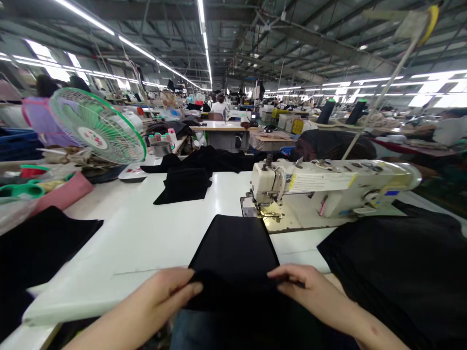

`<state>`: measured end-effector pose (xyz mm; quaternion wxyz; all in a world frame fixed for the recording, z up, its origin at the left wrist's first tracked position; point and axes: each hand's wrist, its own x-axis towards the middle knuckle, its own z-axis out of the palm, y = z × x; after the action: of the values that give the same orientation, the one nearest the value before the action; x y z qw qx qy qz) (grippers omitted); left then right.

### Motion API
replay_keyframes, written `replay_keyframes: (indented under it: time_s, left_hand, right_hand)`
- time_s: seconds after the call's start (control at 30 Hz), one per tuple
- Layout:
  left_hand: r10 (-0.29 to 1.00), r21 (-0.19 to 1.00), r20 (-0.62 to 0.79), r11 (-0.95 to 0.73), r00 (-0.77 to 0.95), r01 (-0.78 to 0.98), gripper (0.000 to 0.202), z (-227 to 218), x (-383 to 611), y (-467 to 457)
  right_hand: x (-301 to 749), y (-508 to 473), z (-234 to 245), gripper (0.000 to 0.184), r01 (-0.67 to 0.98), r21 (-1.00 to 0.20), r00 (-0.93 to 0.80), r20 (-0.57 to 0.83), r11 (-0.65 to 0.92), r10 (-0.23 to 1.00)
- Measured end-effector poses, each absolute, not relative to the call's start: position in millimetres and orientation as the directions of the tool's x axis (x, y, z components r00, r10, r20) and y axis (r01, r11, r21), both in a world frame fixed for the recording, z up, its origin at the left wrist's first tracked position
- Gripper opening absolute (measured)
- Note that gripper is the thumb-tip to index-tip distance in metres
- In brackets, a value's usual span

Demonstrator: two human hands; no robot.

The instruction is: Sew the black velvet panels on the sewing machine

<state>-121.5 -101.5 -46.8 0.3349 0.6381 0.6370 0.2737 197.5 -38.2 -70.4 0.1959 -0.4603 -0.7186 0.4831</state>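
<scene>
A black fabric panel [235, 248] lies partly on the white table and hangs over its front edge toward my lap. My left hand [171, 289] pinches the panel's left edge between thumb and fingers. On the opposite edge, my right hand [297, 282] grips the cloth in the same way. Just beyond the panel's far right corner is the needle area of a white sewing machine [302, 182]. The panel's far edge looks beside the machine's metal plate [251, 208]; whether it touches is hard to tell.
Folded black cloth [186, 184] lies at the table's back, more black fabric [40, 243] at left. A black fabric stack [397, 262] sits at right by my forearm. A green-rimmed fan [97, 129] stands back left. Thread cones [326, 112] rise behind the machine. Other people work farther off.
</scene>
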Motion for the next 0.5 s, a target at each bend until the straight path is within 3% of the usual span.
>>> replay_keyframes:
  time_s: [0.07, 0.17, 0.23, 0.33, 0.5]
  left_hand:
    - [0.992, 0.685, -0.105, 0.021, 0.071, 0.728, 0.042, -46.7, -123.1, -66.4]
    - [0.998, 0.489, 0.055, -0.018, -0.01, 0.872, 0.036, -56.8, -118.6, -14.7]
    - [0.993, 0.418, 0.115, -0.018, -0.034, 0.908, 0.025, -68.4, -114.9, 13.5]
    - [0.994, 0.441, 0.102, -0.004, -0.046, 0.897, 0.008, -86.8, -112.2, 43.1]
    - [0.997, 0.56, 0.069, -0.002, -0.044, 0.828, 0.015, -104.1, -109.1, 58.3]
  right_hand:
    - [186.2, -12.9, -86.7, 0.017, 0.503, -0.84, -0.405, -0.019, 0.205, 0.914]
    - [167.5, 25.8, -110.2, 0.018, 0.611, -0.735, -0.255, 0.169, 0.294, 0.952]
    - [156.8, 45.8, -120.5, 0.014, 0.638, -0.71, -0.199, 0.222, 0.298, 0.955]
    - [146.2, 64.7, -129.7, 0.013, 0.678, -0.682, -0.136, 0.249, 0.273, 0.959]
    - [141.5, 75.7, -138.1, 0.013, 0.674, -0.694, -0.109, 0.246, 0.253, 0.963]
